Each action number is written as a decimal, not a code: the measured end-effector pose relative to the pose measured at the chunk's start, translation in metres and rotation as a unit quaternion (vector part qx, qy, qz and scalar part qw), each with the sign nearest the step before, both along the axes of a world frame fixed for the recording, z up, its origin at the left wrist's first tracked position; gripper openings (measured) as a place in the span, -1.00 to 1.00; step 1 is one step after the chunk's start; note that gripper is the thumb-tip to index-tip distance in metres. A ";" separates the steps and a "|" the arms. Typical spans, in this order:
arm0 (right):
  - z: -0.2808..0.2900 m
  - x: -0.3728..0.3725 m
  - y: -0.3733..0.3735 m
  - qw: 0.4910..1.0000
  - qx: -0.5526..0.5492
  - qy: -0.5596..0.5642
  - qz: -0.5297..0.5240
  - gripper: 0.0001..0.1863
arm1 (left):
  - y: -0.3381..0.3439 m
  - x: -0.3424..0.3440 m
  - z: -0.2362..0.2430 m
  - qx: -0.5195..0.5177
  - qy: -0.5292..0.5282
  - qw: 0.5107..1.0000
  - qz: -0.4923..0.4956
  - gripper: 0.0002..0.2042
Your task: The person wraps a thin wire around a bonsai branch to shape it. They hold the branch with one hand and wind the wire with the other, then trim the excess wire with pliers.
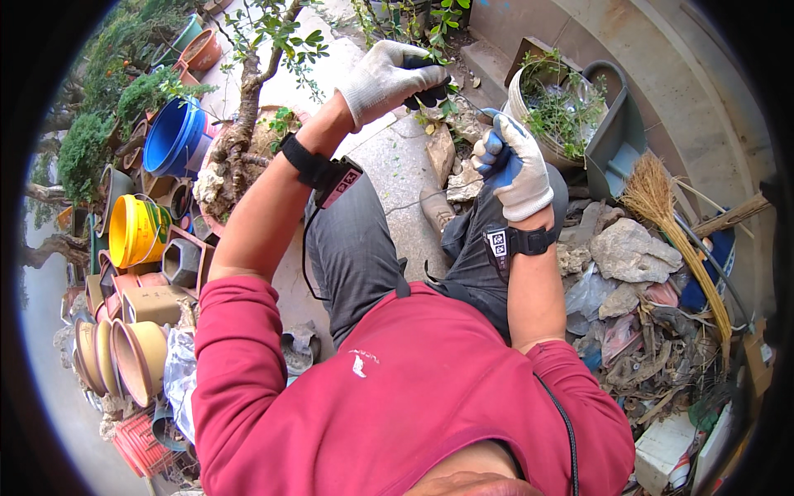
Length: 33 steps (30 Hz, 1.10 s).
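Observation:
My left hand (392,83), in a white work glove with a dark palm, is closed with its fingertips pinched beside some green leaves (447,108). A thin dark wire (470,103) runs from those fingertips down to my right hand (514,165). That hand, in a white and blue glove, is curled shut around the wire. A loose length of thin wire (413,202) trails from near my right hand across the ground between my legs. Just beyond my left hand, leafy branches (442,25) hang down; whether the wire touches them I cannot tell.
A potted bonsai tree (250,99) stands at left, near blue (178,136) and yellow buckets (132,231) and stacked pots (139,360). On the right are a white bucket of cuttings (519,112), a grey dustpan (612,132), a straw broom (653,194) and rocks (635,250).

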State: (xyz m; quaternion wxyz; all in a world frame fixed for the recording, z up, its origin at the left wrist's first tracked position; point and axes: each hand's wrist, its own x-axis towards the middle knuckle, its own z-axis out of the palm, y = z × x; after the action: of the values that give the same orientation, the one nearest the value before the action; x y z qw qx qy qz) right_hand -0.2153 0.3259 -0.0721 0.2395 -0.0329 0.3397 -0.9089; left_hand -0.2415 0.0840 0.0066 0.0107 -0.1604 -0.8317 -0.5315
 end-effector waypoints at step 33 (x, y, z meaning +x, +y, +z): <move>-0.025 -0.003 -0.062 0.687 0.583 0.322 -0.291 -0.79 | 0.025 0.006 -0.002 0.123 0.004 0.992 0.020 -0.75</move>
State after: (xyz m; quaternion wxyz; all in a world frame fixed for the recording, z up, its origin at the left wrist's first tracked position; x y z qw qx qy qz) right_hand -0.2183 0.2639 -0.0968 -0.1899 -0.0766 0.8496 -0.4861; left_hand -0.2354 0.1091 0.0048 0.0446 -0.1431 -0.7632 -0.6286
